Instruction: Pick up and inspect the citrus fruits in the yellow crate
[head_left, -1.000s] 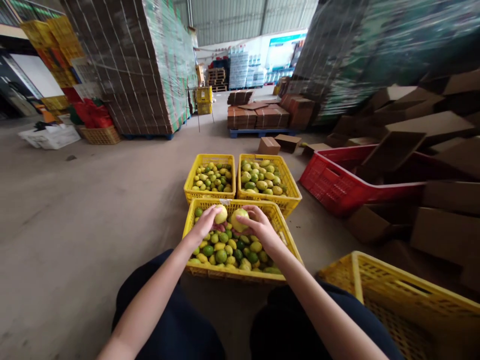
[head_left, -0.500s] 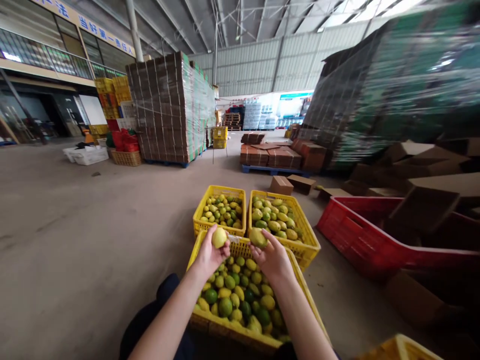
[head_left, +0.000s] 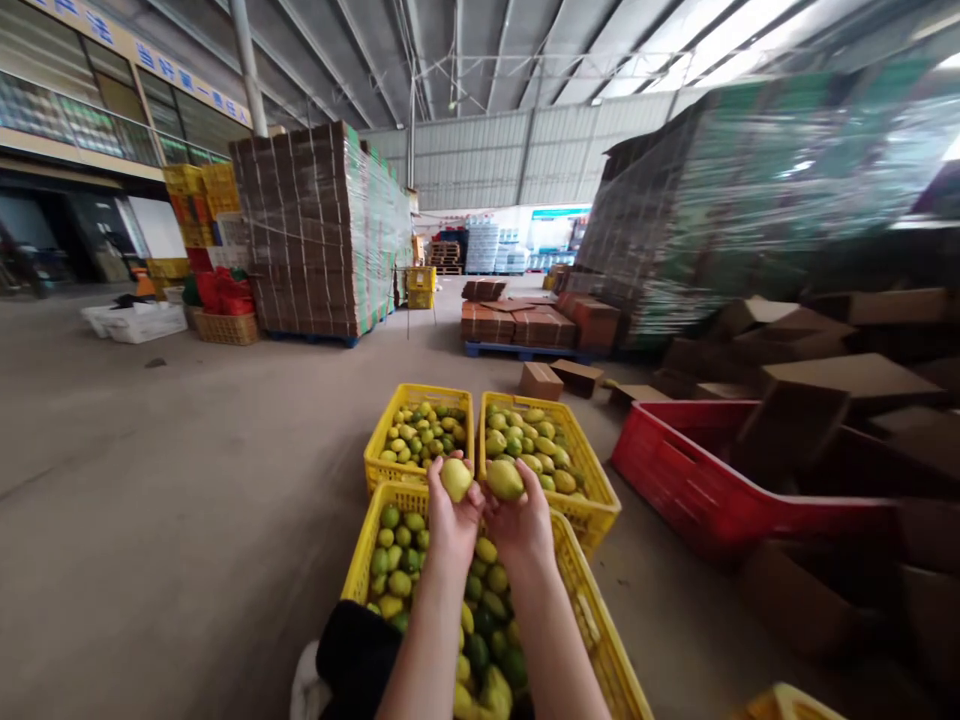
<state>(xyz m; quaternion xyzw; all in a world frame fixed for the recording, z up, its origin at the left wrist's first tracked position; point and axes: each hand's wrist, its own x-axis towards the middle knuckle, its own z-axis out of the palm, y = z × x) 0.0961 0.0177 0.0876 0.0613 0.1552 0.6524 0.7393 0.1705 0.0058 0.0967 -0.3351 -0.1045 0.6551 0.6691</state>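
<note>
My left hand (head_left: pixel 454 515) is closed around a pale yellow lemon (head_left: pixel 456 480). Close beside it, my right hand (head_left: pixel 521 515) grips a second, greener lemon (head_left: pixel 505 481). Both hands are above the far side of a large yellow crate (head_left: pixel 358 570) holding many green and yellow lemons (head_left: pixel 401 583); my forearms hide its middle. Just beyond stand two more yellow crates of lemons, a left crate (head_left: pixel 369 470) with smaller fruit and a right crate (head_left: pixel 604 520) with larger fruit.
A red crate (head_left: pixel 675 480) with cardboard stands to the right, near loose boxes (head_left: pixel 787 320). Flattened cartons (head_left: pixel 517 325) lie on a blue pallet ahead. Tall wrapped stacks rise at left (head_left: pixel 300 240) and right (head_left: pixel 720 200). Another yellow crate (head_left: pixel 787 705) shows at the bottom right.
My hands have come closer together, each still holding its lemon; the left has moved inward. The view has shifted slightly, so the crates and surroundings appear further left and lower.
</note>
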